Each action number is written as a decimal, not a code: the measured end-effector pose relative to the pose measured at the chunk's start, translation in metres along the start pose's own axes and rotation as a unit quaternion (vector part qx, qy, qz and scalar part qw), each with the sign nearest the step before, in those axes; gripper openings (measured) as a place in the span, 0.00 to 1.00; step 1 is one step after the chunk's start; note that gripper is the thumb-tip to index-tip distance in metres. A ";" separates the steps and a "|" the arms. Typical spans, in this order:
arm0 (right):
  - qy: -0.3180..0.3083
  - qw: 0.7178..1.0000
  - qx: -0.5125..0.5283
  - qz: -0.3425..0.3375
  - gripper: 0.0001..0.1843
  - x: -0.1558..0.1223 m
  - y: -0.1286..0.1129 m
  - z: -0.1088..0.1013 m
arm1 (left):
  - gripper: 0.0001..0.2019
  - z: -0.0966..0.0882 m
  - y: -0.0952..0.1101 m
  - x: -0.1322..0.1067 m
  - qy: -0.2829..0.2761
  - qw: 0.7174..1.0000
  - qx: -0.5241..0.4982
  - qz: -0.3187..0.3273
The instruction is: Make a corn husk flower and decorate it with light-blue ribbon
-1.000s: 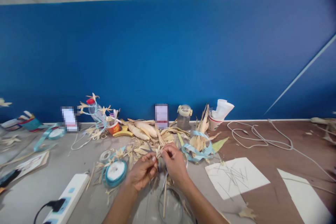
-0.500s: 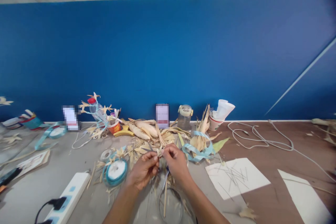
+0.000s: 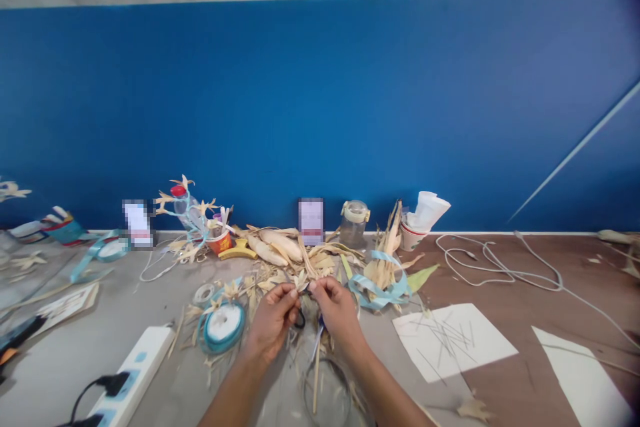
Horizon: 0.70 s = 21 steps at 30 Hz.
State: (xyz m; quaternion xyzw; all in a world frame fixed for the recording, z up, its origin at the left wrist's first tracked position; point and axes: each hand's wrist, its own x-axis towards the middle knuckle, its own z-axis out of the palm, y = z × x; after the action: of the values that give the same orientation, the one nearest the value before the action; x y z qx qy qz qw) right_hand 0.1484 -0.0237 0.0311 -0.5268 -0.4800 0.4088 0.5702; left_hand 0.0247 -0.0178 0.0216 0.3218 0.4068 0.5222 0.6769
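Observation:
My left hand (image 3: 273,321) and my right hand (image 3: 337,310) meet at the middle of the table, fingers pinched together on a small dried husk piece (image 3: 301,281) held between them. Thin sticks and a dark loop hang below the hands. A heap of dried corn husks (image 3: 295,260) lies just behind the hands. A spool of teal ribbon (image 3: 221,325) sits just left of my left hand.
A white power strip (image 3: 135,368) with a black plug lies at the near left. White paper sheets (image 3: 453,340) with thin sticks lie to the right, a white cable (image 3: 495,267) behind them. A jar (image 3: 354,222), paper cups (image 3: 415,223) and loose blue ribbon (image 3: 383,287) stand along the blue partition.
Both hands have shifted slightly up and away from me, still pinching the husk piece. The camera has tilted a little.

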 end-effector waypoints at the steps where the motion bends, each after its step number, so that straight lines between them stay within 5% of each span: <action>1: -0.004 1.000 0.006 0.006 0.11 0.000 0.000 0.001 | 0.13 0.000 -0.001 0.000 0.002 1.000 0.009 0.006; 21: -0.045 0.998 -0.022 0.040 0.06 -0.001 0.004 0.003 | 0.11 -0.008 -0.011 0.005 0.071 0.980 0.154 0.102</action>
State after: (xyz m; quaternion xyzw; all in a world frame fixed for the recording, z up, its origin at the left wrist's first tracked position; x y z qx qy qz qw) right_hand 0.1453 -0.0237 0.0268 -0.5387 -0.4929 0.4441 0.5193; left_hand 0.0231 -0.0158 0.0078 0.4242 0.4944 0.5414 0.5315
